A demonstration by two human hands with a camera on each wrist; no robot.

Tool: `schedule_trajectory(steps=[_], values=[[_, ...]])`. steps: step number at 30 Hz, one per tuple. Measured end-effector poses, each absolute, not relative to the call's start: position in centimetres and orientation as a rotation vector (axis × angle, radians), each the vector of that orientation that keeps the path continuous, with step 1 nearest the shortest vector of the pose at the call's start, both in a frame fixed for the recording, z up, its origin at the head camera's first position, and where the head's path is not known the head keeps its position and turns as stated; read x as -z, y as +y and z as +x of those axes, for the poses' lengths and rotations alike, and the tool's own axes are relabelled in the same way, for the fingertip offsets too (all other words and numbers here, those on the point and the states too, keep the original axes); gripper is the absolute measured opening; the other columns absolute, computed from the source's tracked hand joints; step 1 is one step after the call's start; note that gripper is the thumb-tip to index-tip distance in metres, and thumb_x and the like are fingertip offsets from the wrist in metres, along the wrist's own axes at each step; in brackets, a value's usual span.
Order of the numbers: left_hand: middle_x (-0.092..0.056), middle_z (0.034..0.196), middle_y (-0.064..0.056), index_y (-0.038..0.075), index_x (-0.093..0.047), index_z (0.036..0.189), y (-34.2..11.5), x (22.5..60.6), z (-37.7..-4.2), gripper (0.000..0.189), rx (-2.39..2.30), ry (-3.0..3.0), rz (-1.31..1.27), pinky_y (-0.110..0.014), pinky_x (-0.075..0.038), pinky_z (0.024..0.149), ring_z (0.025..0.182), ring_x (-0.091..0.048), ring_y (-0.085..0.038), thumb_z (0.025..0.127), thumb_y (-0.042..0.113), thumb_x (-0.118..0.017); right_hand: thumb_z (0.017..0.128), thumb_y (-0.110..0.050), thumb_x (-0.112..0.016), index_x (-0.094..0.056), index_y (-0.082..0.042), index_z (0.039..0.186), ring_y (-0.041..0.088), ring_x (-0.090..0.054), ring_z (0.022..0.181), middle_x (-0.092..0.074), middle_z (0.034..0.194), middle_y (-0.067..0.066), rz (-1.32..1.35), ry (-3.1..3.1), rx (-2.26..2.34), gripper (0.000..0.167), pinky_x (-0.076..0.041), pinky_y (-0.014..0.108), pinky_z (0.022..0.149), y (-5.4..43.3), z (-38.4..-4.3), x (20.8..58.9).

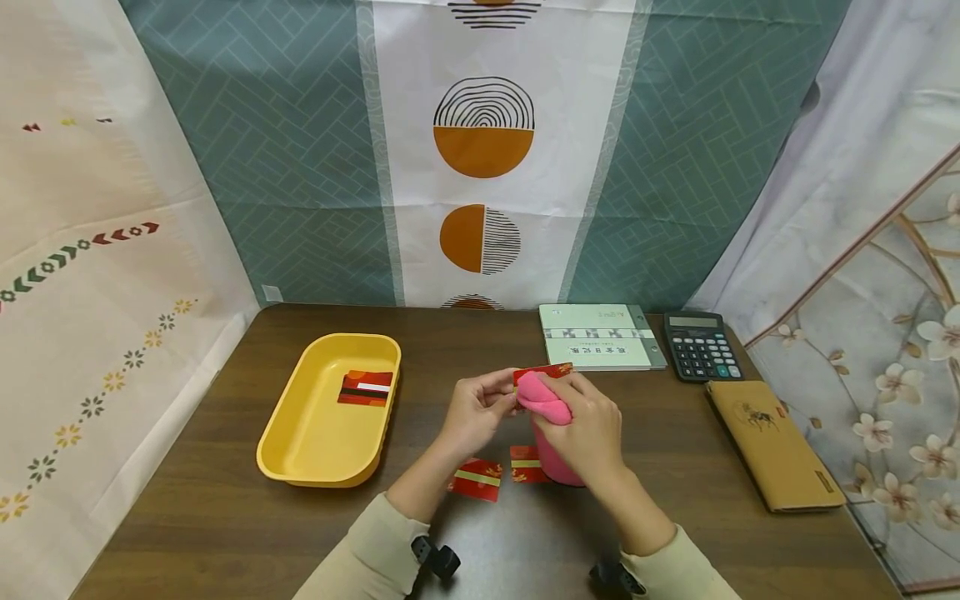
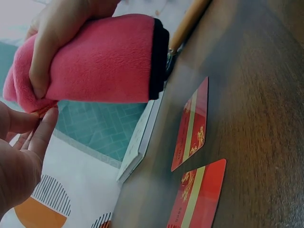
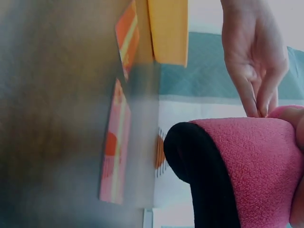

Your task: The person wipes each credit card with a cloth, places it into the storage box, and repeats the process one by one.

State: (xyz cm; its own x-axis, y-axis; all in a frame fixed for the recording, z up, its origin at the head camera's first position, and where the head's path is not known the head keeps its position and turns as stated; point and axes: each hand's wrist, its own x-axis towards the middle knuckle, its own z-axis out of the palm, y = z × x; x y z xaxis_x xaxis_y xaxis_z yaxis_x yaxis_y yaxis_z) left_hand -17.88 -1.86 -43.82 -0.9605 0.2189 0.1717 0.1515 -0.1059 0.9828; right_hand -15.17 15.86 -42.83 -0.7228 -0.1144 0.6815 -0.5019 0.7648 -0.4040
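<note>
My left hand (image 1: pixel 474 414) pinches one end of a red card (image 1: pixel 557 370) between thumb and fingers, raised over the table. My right hand (image 1: pixel 591 423) grips a folded pink cloth (image 1: pixel 558 458) with a black border (image 3: pixel 209 199), and the bunched top of the cloth lies against the card. Most of that card is hidden by cloth and fingers in the wrist views. Beneath the hands, two red cards with gold stripes lie on the table, a left card (image 1: pixel 477 480) and a right card (image 1: pixel 526 464) partly covered by the hanging cloth in the head view.
On the left stands a yellow tray (image 1: pixel 315 433) with a red card (image 1: pixel 365 388) showing a black stripe inside. A pale green notebook (image 1: pixel 592 321) and a black calculator (image 1: pixel 701 346) lie at the back right. Nearer on the right is a tan notebook (image 1: pixel 772 450) by the table's edge.
</note>
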Motion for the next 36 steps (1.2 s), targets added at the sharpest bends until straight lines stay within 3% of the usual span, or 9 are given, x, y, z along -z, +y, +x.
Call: schedule_trajectory(steps=[6,12,20,23,26,31,36], values=[[-0.072,0.102,-0.025,-0.009,-0.065,0.127,-2.1,44.0,-17.9,0.036,-2.248,2.085,0.421,-0.037,-0.062,0.079,0.090,-0.074,-0.027,0.091,-0.014,-0.064,0.065,-0.018,-0.096,-0.078,-0.008,0.109,0.023,-0.068,0.074,-0.072,0.096,0.007,0.509,-2.314,-0.790,0.049,-0.059,0.037,0.060,15.8,-14.5,43.8],[-0.071,0.101,-0.023,-0.008,-0.064,0.129,-2.7,44.3,-17.9,0.038,-2.216,2.080,0.402,-0.041,-0.062,0.079,0.087,-0.075,-0.029,0.092,-0.010,-0.067,0.063,-0.012,-0.096,-0.078,-0.006,0.108,0.025,-0.068,0.073,-0.072,0.092,0.007,0.461,-2.280,-0.816,0.048,-0.058,0.040,0.060,17.1,-15.0,44.1],[-0.070,0.098,-0.022,-0.009,-0.063,0.130,-3.3,44.5,-18.0,0.040,-2.216,2.091,0.386,-0.044,-0.062,0.079,0.086,-0.074,-0.032,0.091,-0.012,-0.066,0.070,-0.014,-0.092,-0.078,-0.008,0.113,0.030,-0.069,0.076,-0.074,0.095,0.010,0.293,-2.249,-0.815,0.045,-0.056,0.044,0.061,19.3,-16.2,43.6],[-0.068,0.095,-0.021,-0.003,-0.059,0.137,-3.3,44.4,-18.0,0.048,-2.242,2.078,0.364,-0.043,-0.062,0.078,0.084,-0.074,-0.032,0.091,-0.014,-0.065,0.071,-0.014,-0.092,-0.077,-0.005,0.113,0.031,-0.069,0.079,-0.074,0.096,0.013,0.256,-2.223,-0.851,0.045,-0.056,0.045,0.063,20.1,-16.4,43.5],[-0.066,0.094,-0.021,0.002,-0.059,0.138,-3.4,44.5,-18.1,0.049,-2.254,2.083,0.358,-0.040,-0.063,0.078,0.085,-0.073,-0.031,0.091,-0.014,-0.065,0.071,-0.011,-0.091,-0.076,-0.003,0.113,0.030,-0.069,0.081,-0.074,0.096,0.014,0.217,-2.187,-0.910,0.046,-0.056,0.037,0.065,20.8,-16.5,43.4],[-0.068,0.107,-0.020,-0.004,-0.068,0.123,-3.6,44.7,-18.2,0.029,-2.198,2.166,0.408,-0.035,-0.062,0.080,0.091,-0.072,-0.035,0.095,-0.010,-0.061,0.071,-0.006,-0.090,-0.075,0.000,0.114,0.029,-0.068,0.083,-0.074,0.099,0.015,0.164,-2.150,-1.024,0.046,-0.046,0.008,0.069,21.5,-16.2,43.2],[-0.067,0.121,-0.016,-0.003,-0.070,0.121,-3.6,44.5,-18.2,0.027,-2.202,2.186,0.445,-0.036,-0.061,0.086,0.101,-0.067,-0.033,0.100,-0.007,-0.054,0.074,-0.007,-0.089,-0.074,-0.002,0.117,0.027,-0.068,0.084,-0.074,0.104,0.013,0.124,-2.169,-1.105,0.046,-0.045,0.001,0.070,21.7,-15.6,43.0]])
